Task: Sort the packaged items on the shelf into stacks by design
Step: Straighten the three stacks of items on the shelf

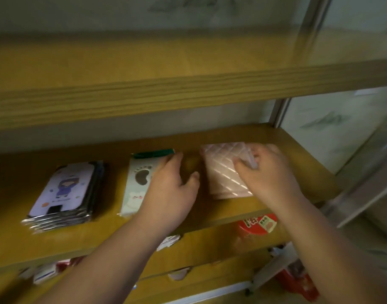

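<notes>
Three groups of flat packaged items lie on the wooden shelf (210, 218). At the left is a stack with a cartoon figure on a pale purple card (65, 189). In the middle lies a pale green pack with a footprint cutout and a bear (136, 183); my left hand (172, 189) rests on its right side with fingers spread. At the right sits a pink quilted-pattern stack (223, 170). My right hand (267, 172) lies on its right part, thumb and fingers pinching the top pack's edge.
Another wooden shelf board (188, 91) runs just above. Below the shelf are lower boards with a red-lidded jar (257, 224) and small packets (45, 273). A metal upright (280, 113) and a glass panel (341, 132) bound the right side.
</notes>
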A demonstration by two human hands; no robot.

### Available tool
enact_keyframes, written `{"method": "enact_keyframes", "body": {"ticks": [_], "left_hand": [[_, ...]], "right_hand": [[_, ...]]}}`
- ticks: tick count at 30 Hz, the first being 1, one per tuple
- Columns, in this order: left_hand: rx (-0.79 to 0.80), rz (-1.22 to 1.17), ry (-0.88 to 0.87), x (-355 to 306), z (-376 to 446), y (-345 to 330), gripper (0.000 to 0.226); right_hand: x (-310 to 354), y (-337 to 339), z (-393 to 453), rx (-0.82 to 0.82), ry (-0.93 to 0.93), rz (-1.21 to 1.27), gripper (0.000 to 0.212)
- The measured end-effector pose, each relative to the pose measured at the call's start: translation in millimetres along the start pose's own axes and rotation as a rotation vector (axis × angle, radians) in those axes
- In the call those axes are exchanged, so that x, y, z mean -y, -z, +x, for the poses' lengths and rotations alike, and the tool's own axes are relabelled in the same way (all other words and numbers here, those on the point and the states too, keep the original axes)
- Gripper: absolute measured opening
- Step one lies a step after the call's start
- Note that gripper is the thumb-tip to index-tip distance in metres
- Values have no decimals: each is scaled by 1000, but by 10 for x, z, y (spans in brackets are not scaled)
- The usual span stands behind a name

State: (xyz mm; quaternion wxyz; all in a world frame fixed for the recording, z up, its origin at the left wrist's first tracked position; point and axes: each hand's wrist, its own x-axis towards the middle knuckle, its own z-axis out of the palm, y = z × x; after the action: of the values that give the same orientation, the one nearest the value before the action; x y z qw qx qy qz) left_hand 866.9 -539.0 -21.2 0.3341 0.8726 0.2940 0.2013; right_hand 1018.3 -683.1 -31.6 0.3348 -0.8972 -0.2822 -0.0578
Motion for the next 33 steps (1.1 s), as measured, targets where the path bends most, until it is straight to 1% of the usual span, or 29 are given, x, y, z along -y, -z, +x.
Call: {"method": "enact_keyframes", "body": {"ticks": [1, 2, 4, 5, 6, 8, 10, 12, 14, 15, 17, 19, 20, 21, 22, 24, 25, 26, 27, 28, 30, 31, 33], "left_hand": [[58, -12, 29, -120, 17, -128, 60], [119, -8, 53, -228, 33, -250, 56], [229, -34, 126, -401, 68, -470, 34], [264, -78, 176, -460, 77, -556, 23], [280, -145, 220, -499, 81, -631, 17], [277, -347, 303, -553, 80, -744, 14], [229, -502, 406, -622, 92, -797, 17], [136, -616, 504, -701, 145, -814, 21], [34, -714, 608, -761, 252, -815, 16], [12, -756, 667, -775, 316, -817, 12], [41, -798, 769, -823, 402, -826, 10], [84, -773, 799, -840, 443, -862, 11], [100, -750, 781, -842, 456, -878, 12], [105, -731, 750, -832, 465, -892, 19], [104, -721, 716, -823, 465, -891, 28], [82, -729, 632, -794, 454, -872, 36], [67, -736, 584, -774, 442, -871, 38], [51, -722, 524, -763, 419, -876, 39], [35, -684, 453, -756, 391, -888, 39], [23, -642, 376, -754, 358, -897, 40], [19, -578, 206, -746, 290, -904, 42], [21, -539, 123, -732, 264, -900, 46], [5, -432, -15, -706, 229, -898, 58]], "right_hand": [[-170, 62, 57, 35, -45, -82, 63], [-303, 111, 109, 126, -90, -134, 68], [-457, 141, 196, 355, -161, -60, 71], [-498, 124, 221, 419, -154, -18, 70], [-530, 98, 250, 435, -120, -20, 67], [-555, 72, 298, 415, -79, -27, 52], [-567, 81, 321, 447, -116, 84, 37], [-596, 94, 351, 484, -139, 189, 30], [-621, 119, 385, 513, -146, 254, 28], [-634, 131, 393, 526, -156, 287, 31], [-659, 150, 404, 542, -186, 359, 38], [-697, 166, 415, 573, -214, 426, 34], [-722, 172, 428, 598, -223, 467, 31], [-737, 191, 441, 624, -237, 517, 31], [-749, 206, 464, 643, -250, 553, 39], [-749, 236, 495, 632, -249, 501, 74], [-747, 241, 498, 611, -253, 491, 87], [-749, 236, 504, 590, -260, 562, 87], [-740, 235, 506, 569, -265, 692, 77], [-730, 234, 503, 534, -255, 807, 63], [-733, 199, 490, 421, -173, 895, 40], [-736, 171, 469, 370, -105, 911, 36], [-757, 116, 391, 320, 29, 938, 41]]}}
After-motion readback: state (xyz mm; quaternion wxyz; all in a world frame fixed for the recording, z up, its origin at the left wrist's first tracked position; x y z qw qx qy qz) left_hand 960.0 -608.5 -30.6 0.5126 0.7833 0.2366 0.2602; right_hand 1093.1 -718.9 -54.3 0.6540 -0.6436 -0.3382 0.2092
